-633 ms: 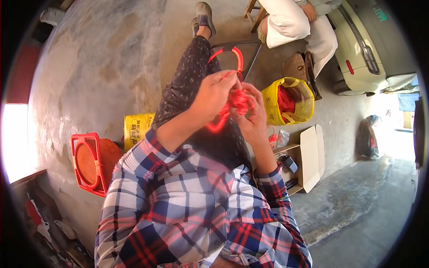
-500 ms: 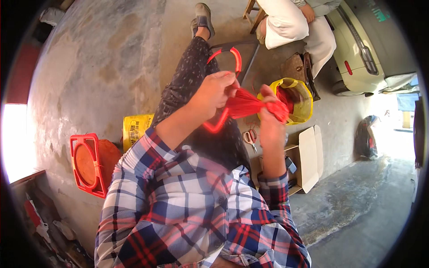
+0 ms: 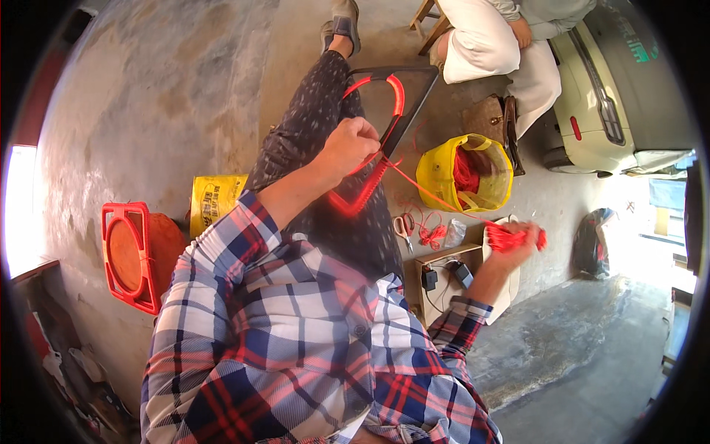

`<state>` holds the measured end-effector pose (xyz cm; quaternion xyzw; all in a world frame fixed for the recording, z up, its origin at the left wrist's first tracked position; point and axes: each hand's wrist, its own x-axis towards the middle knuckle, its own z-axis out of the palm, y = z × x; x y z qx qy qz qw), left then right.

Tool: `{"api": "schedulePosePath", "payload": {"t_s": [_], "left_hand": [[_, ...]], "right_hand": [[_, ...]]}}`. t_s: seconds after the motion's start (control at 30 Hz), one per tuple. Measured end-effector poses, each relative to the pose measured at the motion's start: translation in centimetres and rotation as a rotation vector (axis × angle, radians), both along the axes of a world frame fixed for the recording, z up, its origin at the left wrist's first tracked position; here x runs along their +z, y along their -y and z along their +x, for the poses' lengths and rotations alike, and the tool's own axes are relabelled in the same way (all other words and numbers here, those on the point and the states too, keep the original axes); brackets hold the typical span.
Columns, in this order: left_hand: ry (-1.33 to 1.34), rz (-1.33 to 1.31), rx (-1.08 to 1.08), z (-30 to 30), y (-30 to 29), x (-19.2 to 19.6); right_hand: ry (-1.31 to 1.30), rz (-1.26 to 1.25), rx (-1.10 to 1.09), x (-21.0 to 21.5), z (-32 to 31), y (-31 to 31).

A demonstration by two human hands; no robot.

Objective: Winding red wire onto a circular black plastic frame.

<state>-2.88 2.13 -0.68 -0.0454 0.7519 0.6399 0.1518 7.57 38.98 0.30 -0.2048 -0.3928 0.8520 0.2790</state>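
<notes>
Across my lap rests a black frame (image 3: 398,139), with part of its rim wrapped in red cord (image 3: 364,194). My left hand (image 3: 350,148) is at the frame's inner edge, its fingers closed in a pinch on the red cord. Out to the right, my right hand (image 3: 518,251) is wrapped round a bundle of red cord (image 3: 504,238), blurred by motion. A single red strand (image 3: 429,191) runs taut between the frame and the bundle.
A yellow bucket (image 3: 436,181) holds more red cord. Nearby are scissors (image 3: 404,231), a tangle of cord (image 3: 433,235) and an open cardboard box (image 3: 473,255) with black devices. At left stand a red-rimmed frame (image 3: 111,259) and yellow bag (image 3: 207,214). A person (image 3: 484,52) sits opposite, beside a vehicle (image 3: 629,96).
My right hand has swung right and toward me with the cord bundle, drawing the strand out long. My left hand stays at the frame. The view has shifted slightly.
</notes>
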Motion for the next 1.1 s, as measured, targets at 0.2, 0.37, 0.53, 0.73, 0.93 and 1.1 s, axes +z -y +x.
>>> {"api": "schedulePosePath", "payload": {"t_s": [0.2,0.37,0.53,0.73,0.93,1.1], "left_hand": [[0.164,0.218,0.023,0.0,-1.0,-1.6],[0.403,0.392,-0.132,0.0,-0.7,-1.6],[0.417,0.478,-0.062,0.0,-0.9,-1.7],[0.478,0.542,-0.106,-0.7,-0.6,-2.0],[0.457,0.533,0.023,-0.1,-1.1,-0.4],[-0.492,-0.196,-0.149,3.5,-0.7,3.3]], "right_hand": [[0.359,0.161,0.545,-5.5,-2.6,14.3],[0.283,0.361,1.022,-4.0,-4.0,17.7],[0.219,0.163,0.587,-0.2,-3.2,12.3],[0.209,0.180,0.567,1.5,2.7,11.5],[0.317,0.005,0.563,-4.2,2.7,9.3],[0.297,0.188,0.526,0.1,1.4,13.7]]}}
